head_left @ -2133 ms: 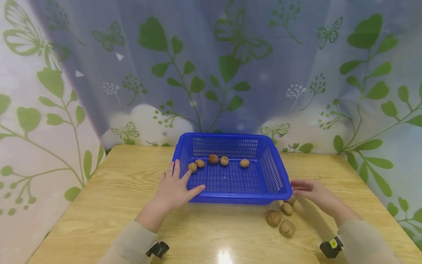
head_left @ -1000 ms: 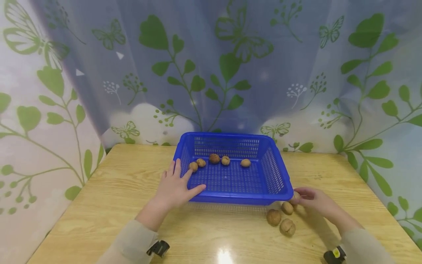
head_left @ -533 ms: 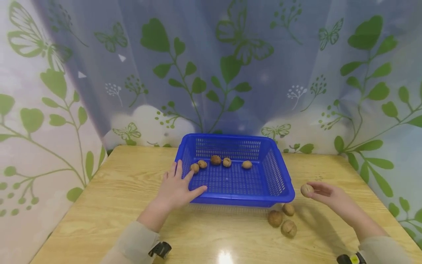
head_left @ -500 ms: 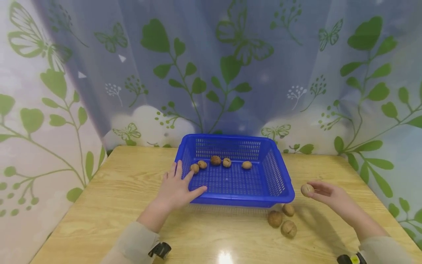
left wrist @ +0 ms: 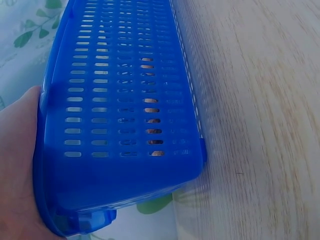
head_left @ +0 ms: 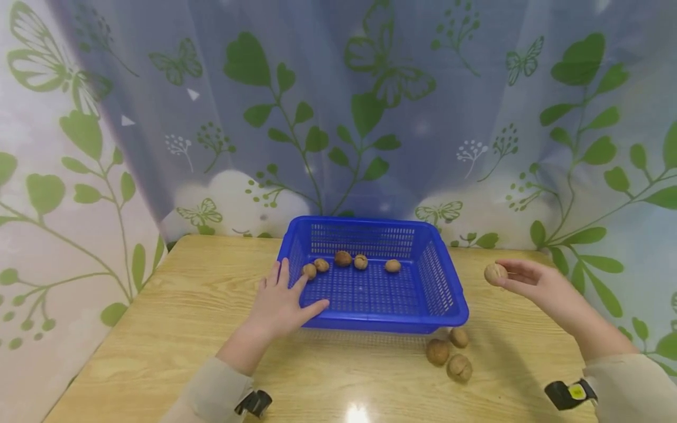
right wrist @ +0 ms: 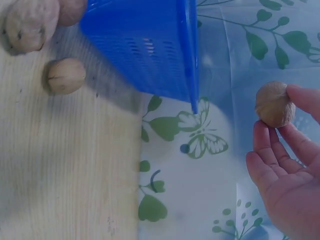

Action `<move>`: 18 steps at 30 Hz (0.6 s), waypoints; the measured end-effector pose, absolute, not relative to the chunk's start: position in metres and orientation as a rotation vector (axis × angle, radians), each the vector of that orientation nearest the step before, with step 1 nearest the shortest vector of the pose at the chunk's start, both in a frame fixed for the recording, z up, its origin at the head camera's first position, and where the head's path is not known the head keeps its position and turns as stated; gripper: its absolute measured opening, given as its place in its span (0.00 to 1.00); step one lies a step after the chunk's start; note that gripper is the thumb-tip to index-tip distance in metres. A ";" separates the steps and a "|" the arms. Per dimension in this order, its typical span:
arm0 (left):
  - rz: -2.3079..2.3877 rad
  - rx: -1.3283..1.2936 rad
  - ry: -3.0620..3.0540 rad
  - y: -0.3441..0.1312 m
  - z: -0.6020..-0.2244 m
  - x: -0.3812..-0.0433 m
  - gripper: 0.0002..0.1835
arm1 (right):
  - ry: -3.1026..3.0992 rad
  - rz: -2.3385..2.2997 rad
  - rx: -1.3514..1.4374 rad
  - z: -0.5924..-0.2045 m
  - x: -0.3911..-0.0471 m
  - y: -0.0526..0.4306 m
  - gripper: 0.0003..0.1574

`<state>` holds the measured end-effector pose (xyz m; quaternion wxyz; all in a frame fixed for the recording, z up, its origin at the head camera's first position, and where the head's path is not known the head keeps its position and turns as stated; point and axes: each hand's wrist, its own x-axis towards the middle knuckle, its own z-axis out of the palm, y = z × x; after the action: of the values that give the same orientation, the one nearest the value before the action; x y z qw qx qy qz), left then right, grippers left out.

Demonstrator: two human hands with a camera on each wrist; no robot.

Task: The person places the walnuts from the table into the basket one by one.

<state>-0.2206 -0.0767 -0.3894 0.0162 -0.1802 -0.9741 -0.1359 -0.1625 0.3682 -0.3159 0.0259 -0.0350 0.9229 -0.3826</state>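
My left hand (head_left: 279,304) rests with spread, straight fingers over the front left corner of a blue plastic basket (head_left: 370,320). Several walnuts (head_left: 342,258) lie along the left and back of the basket floor. To the right of the basket, above the table, my right hand (head_left: 545,289) pinches a walnut (head_left: 495,274) between thumb and fingertips. The right wrist view shows that walnut (right wrist: 275,104) whole at the fingertips, apart from the basket. Through the slots in the basket wall (left wrist: 120,175), parts of brown walnuts show in the left wrist view.
Three more walnuts (head_left: 459,368) sit on the wooden table (head_left: 317,376) just in front of the basket's right front corner. A curtain (head_left: 338,147) printed with leaves and butterflies hangs behind the table and at both sides.
My right hand has taken a walnut from beside the basket's front right corner and lifted it up and to the right. My left hand stays on the basket.
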 end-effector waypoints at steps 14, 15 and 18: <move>-0.410 -0.564 -3.041 -0.076 -0.388 -0.220 0.47 | 2.781 -1.273 -0.156 -0.309 -0.178 0.339 0.40; -0.409 -0.563 -3.042 -0.076 -0.389 -0.220 0.47 | 2.777 -1.265 -0.155 -0.309 -0.181 0.337 0.41; -0.413 -0.562 -3.041 -0.077 -0.389 -0.221 0.47 | 2.769 -1.256 -0.171 -0.308 -0.189 0.330 0.42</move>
<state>-0.2206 -0.0768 -0.3886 0.0108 -0.1800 -0.9747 -0.1323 -0.1886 0.3295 -0.3076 0.0482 -0.0561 0.9082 -0.4120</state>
